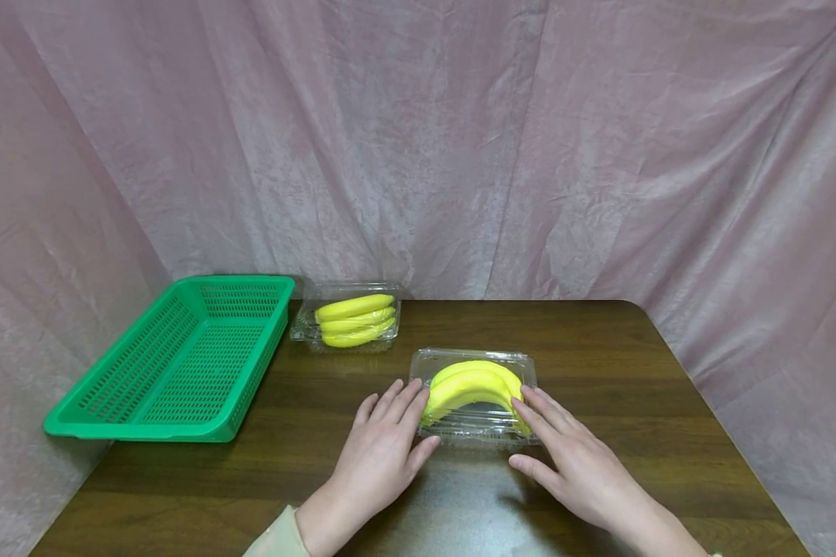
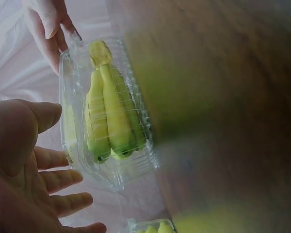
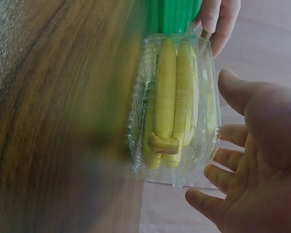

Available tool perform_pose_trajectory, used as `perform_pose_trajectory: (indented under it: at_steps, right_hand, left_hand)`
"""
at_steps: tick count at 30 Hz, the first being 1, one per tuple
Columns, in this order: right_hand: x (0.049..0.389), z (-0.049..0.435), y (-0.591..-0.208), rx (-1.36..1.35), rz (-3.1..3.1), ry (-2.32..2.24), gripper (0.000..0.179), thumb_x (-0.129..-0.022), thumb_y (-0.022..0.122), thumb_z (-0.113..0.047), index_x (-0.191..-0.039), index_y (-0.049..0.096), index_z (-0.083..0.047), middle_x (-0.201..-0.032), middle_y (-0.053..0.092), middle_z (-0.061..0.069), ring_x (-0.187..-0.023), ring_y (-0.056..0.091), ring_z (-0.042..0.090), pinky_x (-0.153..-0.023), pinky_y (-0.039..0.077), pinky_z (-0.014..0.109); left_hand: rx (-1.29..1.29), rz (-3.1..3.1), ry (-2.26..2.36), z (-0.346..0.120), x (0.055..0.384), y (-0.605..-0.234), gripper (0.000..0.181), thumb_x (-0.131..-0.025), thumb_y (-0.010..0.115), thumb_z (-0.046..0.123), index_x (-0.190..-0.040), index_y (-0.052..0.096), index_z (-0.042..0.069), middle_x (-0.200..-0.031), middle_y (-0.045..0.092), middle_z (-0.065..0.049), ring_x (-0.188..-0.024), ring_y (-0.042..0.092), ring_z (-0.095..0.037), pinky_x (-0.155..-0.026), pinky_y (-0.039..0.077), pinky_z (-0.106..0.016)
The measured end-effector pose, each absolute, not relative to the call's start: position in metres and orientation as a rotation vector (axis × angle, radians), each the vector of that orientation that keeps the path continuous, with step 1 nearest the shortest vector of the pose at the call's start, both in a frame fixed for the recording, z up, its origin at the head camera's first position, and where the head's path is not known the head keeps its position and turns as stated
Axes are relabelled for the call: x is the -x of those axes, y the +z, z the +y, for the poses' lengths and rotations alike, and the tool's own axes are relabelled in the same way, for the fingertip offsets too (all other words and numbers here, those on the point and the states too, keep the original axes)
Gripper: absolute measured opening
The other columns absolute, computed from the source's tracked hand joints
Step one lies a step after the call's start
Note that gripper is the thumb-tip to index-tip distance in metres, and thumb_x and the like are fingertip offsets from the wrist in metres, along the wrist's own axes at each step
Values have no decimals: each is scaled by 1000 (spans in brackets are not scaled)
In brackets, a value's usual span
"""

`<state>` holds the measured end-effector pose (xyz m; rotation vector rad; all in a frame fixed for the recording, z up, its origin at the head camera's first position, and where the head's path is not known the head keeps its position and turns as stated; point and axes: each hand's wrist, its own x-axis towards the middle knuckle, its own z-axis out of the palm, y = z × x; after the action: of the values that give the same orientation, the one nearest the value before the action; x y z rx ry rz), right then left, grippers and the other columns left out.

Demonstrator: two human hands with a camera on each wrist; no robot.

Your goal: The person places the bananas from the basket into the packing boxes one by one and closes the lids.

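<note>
A clear plastic clamshell box [image 1: 470, 428] lies on the table in front of me, with yellow bananas [image 1: 470, 381] inside under its lid. My left hand [image 1: 379, 449] is at the box's left side and my right hand [image 1: 574, 456] at its right side. Both hands have their fingers spread and fairly straight, fingertips at the lid's edges. Whether they press on the plastic cannot be told. In the left wrist view, the bananas [image 2: 114, 111] show greenish tips through the box wall. In the right wrist view, their brownish stem [image 3: 163, 143] shows.
A green perforated plastic basket [image 1: 230, 402] stands at the table's left side. Behind, next to the basket, sits a second clear box [image 1: 306, 329] holding several bananas [image 1: 355, 321]. Pink curtains [image 1: 418, 155] hang around the brown wooden table [image 1: 641, 387].
</note>
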<state>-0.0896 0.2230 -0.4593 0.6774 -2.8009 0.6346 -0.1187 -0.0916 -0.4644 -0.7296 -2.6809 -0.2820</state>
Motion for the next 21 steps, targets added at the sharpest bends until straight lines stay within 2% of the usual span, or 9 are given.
perform_pose_trajectory:
  at_steps: [10, 21]
  right_hand:
    - [94, 222, -457, -691, -2746, 624, 74, -105, 78, -44, -166, 52, -13, -174, 42, 12, -159, 42, 37, -109, 51, 63]
    - [100, 222, -457, -680, -2765, 645, 72, -106, 76, -45, -165, 52, -11, -174, 42, 13, -159, 40, 38, -109, 51, 66]
  left_hand:
    - [737, -2667, -263, -91, 122, -463, 67, -106, 74, 49, -157, 61, 8, -162, 57, -12, -151, 52, -38, -117, 43, -67]
    - [738, -2681, -271, -90, 128, -464, 67, -107, 73, 49, -158, 59, 9, -164, 55, -12, -153, 49, -39, -118, 41, -69]
